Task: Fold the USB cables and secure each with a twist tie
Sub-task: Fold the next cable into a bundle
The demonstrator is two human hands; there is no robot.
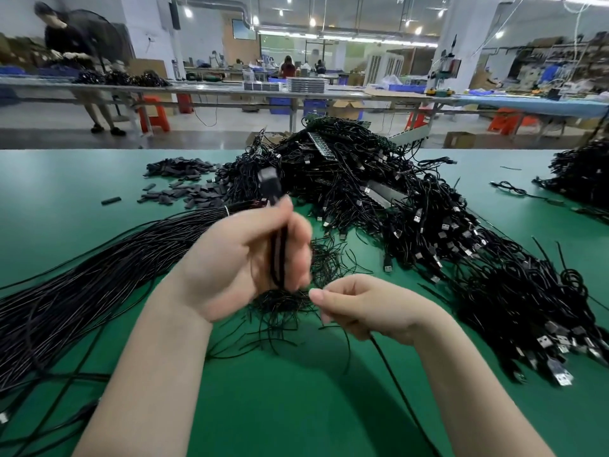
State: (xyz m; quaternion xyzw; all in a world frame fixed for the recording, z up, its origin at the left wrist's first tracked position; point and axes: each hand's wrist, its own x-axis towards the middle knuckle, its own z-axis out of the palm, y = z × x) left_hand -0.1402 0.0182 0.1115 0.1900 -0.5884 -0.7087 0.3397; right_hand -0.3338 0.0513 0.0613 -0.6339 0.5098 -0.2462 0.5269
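Folded cable in the left hand, tie at the right

Fingers of the left hand (pixel 244 258) curl round a folded USB cable (pixel 278 252), its blurred plug end sticking up above the thumb; the right hand (pixel 359 306) pinches thumb to forefinger, apparently on a thin twist tie too fine to confirm, a cable trailing beneath its wrist; loose twist ties (pixel 283 305) lie under both hands on the green table (pixel 296 407); straight cables (pixel 82 275) fan left; a tangled cable heap (pixel 412 209) rises behind.

You have bare green table (pixel 280 407) at the lower middle of the frame and at far left. A straight cable bundle (pixel 82 285) blocks the left, a tangled cable heap (pixel 412 219) the centre and right, and loose twist ties (pixel 283 305) sit mid-frame.
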